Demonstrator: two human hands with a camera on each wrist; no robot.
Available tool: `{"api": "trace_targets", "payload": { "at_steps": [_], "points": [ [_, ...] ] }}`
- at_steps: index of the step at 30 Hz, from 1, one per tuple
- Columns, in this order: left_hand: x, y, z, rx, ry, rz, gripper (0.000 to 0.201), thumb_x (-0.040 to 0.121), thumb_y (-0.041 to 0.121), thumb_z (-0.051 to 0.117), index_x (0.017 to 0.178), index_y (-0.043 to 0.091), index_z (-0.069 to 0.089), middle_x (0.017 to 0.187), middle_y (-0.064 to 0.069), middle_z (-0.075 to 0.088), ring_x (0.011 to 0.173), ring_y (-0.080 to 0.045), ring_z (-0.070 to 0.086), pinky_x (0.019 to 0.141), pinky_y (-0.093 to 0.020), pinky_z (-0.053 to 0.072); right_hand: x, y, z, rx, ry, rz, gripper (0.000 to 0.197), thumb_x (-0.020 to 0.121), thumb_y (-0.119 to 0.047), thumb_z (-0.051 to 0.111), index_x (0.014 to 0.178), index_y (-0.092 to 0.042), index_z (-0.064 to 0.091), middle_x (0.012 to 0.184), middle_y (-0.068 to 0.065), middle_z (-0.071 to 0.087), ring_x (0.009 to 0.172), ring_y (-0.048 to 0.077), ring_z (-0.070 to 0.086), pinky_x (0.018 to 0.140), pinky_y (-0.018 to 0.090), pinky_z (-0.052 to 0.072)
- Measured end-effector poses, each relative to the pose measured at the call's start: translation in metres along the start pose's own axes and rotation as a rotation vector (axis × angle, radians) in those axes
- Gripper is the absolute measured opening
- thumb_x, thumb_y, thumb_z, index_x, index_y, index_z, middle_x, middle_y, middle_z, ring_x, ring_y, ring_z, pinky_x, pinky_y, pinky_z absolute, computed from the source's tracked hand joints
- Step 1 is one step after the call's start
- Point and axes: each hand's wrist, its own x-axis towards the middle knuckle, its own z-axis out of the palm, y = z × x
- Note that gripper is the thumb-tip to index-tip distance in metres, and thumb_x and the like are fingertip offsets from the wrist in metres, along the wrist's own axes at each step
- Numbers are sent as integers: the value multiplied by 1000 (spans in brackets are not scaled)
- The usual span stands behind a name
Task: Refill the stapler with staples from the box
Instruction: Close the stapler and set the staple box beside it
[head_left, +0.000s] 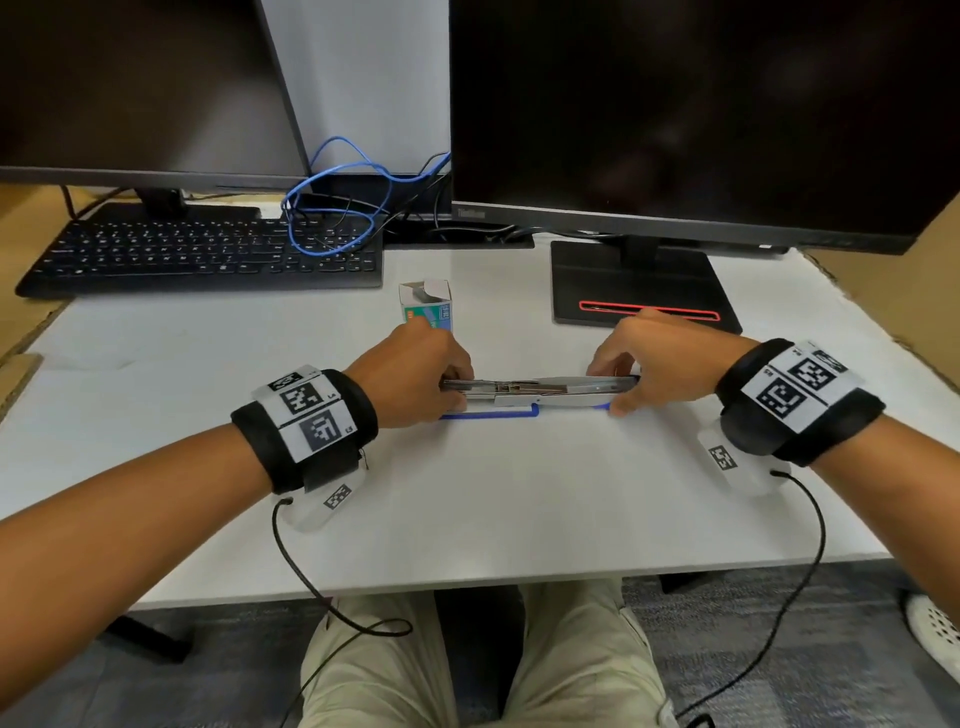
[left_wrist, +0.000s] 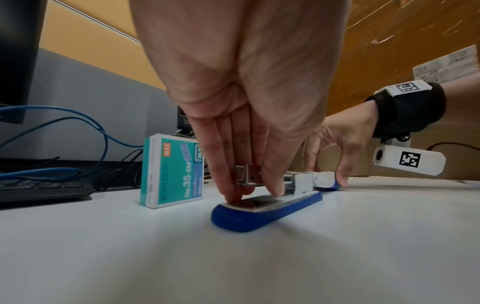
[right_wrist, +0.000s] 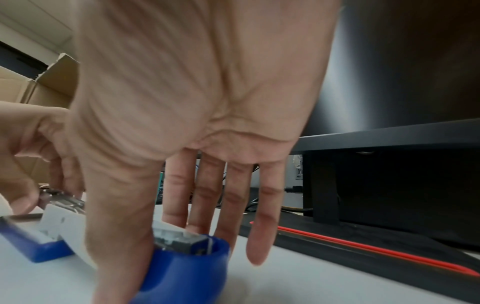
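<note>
While the stapler (head_left: 540, 393) lies swung open flat across the white counter (head_left: 519, 509), end to end from left to right, each hand takes one end of it; the left hand (head_left: 415, 379) pinches the metal staple channel at the stapler's left end between thumb and fingers, and in the left wrist view one fingertip (left_wrist: 233, 198) rests on the metal plate of the blue base (left_wrist: 265, 214), which sits flat on the counter; the right hand (head_left: 657, 369) grasps the opposite end, the blue-tipped top arm (right_wrist: 187, 265), with the thumb on the near side and the fingers on the far side (the little finger stands straight and free of it in the right wrist view); the grip of each hand is therefore closed on the stapler, not released; the box (head_left: 426, 306) of staples, teal and white, stands upright on the counter just behind the left hand, its top flap open; further back a black keyboard (head_left: 208, 249) lies at the left with a blue cable (head_left: 332, 208) looped over its right end; two dark monitors (head_left: 701, 114) stand behind, the right one on a black base with a red-outlined slot (head_left: 649, 310).
</note>
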Motion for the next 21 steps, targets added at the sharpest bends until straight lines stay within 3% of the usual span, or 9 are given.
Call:
{"api": "trace_targets", "payload": {
  "at_steps": [6,9,13,16,18,21],
  "points": [
    [4,0,-1,-48,-8,-24,26,78,24,78,102,16,78,90,-2,77,75,-10,60,77,-28,56,-2,0,-7,-19,49,-3,24,79,-31,72,102,-32,73,91,-15,66,84,10,55,82,39,55],
    [4,0,-1,-63,0,-21,26,76,23,80,101,14,78,89,-2,78,67,-6,58,68,-16,49,-4,-2,-17,-3,92,-18,28,80,-29,74,108,-29,72,97,-11,67,86,10,53,82,40,56],
    [2,0,1,-91,-7,-49,27,76,24,80,102,16,76,91,-1,78,66,0,58,64,-7,40,-5,-13,-34,62,221,-54,37,81,-32,75,117,-24,67,105,-6,66,83,6,54,82,25,44],
    [0,1,0,-154,-25,-85,41,75,24,81,113,13,71,99,-3,76,81,-8,65,76,-15,49,-2,-31,-41,128,292,-76,42,81,-34,76,119,-24,65,104,-5,64,81,5,55,85,27,46],
    [-1,0,-1,-207,-29,-119,49,72,23,84,117,13,68,101,-4,74,89,-12,67,83,-21,53,0,-45,-44,202,308,-90,46,81,-31,77,123,-21,62,106,0,67,86,14,63,88,30,53],
    [-2,-6,-2,-274,-31,-156,57,66,22,88,117,15,64,102,-2,75,91,-13,68,87,-27,56,7,-64,-42,292,342,-141,48,78,-28,80,121,-18,61,100,0,69,81,15,67,81,29,59]
  ]
}}
